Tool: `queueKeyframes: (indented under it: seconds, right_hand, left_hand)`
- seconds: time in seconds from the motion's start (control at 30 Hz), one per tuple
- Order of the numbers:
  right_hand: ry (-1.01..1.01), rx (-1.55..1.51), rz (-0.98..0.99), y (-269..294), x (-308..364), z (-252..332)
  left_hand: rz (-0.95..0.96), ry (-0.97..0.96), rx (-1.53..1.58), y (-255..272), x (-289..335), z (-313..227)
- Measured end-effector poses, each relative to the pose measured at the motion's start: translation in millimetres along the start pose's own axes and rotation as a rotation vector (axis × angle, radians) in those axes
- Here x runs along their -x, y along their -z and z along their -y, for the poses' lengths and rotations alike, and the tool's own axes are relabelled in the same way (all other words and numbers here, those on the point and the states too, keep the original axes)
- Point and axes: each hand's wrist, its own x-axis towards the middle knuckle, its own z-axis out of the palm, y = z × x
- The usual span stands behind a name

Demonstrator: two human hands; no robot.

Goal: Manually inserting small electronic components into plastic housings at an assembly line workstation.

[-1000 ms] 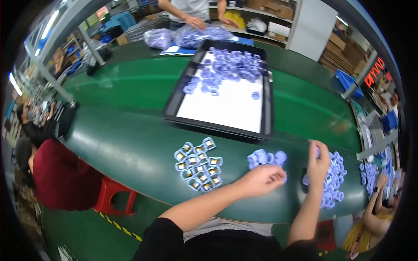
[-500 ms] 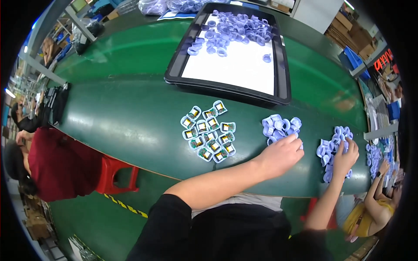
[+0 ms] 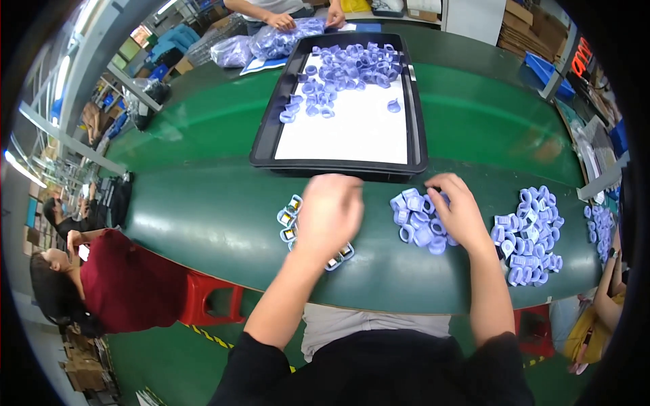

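Note:
My left hand (image 3: pixel 330 213), smeared by motion, hovers over a cluster of small pale-blue housings with circuit boards inside (image 3: pixel 288 218). It hides most of them, and its fingers cannot be made out. My right hand (image 3: pixel 460 210) rests against the right side of a small pile of purple ring-shaped plastic parts (image 3: pixel 418 218). Its thumb and fingers are apart, and I see nothing held between them. Farther right lies a bigger heap of the same purple parts (image 3: pixel 531 237).
Beyond my hands stands a black tray (image 3: pixel 338 164) lined with white, with many purple parts at its far end. Bagged purple parts (image 3: pixel 281 42) lie behind it near another person's hands (image 3: pixel 281 21). Co-workers sit left and right; a red stool (image 3: pixel 210 298) is at left.
My left hand has moved left from the middle pile to the circuit-board housings. My right hand has left the right heap for the middle pile. Both purple piles look fuller.

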Motion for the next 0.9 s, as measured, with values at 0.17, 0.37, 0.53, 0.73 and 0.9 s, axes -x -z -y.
queueKeyframes:
  seconds: [0.17,0.37,0.53,0.73,0.9]
  right_hand:
    - [-0.107,-0.058,0.024,13.5,-2.0,12.2]
    - [-0.075,0.047,0.054,29.9,5.0,0.9]
    - [-0.134,0.085,0.050,29.8,5.5,7.5]
    - [-0.188,0.066,-0.034,26.4,5.6,0.9]
    - [-0.278,-0.062,-0.087,18.4,2.9,-7.7]
  left_hand:
    - [0.074,0.359,-0.353,22.0,22.9,33.1]
    - [0.093,0.286,-0.328,4.6,22.1,26.0]
    - [0.085,0.212,0.012,4.9,4.7,0.3]
    - [0.354,0.350,0.863,-26.4,-24.5,-46.4]
    - [0.562,0.479,1.250,-53.7,-34.1,-52.7]
